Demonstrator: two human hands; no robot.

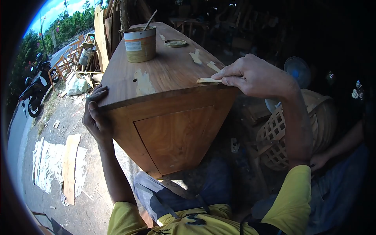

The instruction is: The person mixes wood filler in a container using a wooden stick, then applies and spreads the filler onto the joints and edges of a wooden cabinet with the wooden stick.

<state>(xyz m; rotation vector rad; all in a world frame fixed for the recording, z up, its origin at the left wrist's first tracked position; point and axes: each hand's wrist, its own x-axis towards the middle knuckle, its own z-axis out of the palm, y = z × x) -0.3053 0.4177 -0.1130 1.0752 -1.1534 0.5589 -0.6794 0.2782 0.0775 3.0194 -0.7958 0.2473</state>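
Note:
My right hand [244, 76] pinches a small flat wooden stick [209, 80] against the top of a wooden cabinet [172, 70], close to its front right edge. At the front left corner my left hand [96, 113] grips the cabinet's edge, fingers on top and thumb on the near side. Pale filler patches [144, 82] mark the top, near a small dark hole. Farther back stands an open can [140, 45] with a stick leaning in it, and a round lid [175, 43] lies to its right.
A woven basket [272, 137] stands at the right, near a co-worker's hand [319, 160]. A fan [297, 70] is behind my right arm. On the ground at left lie a white sheet [47, 164] and a board [71, 168]. A motorcycle [36, 88] stands beyond.

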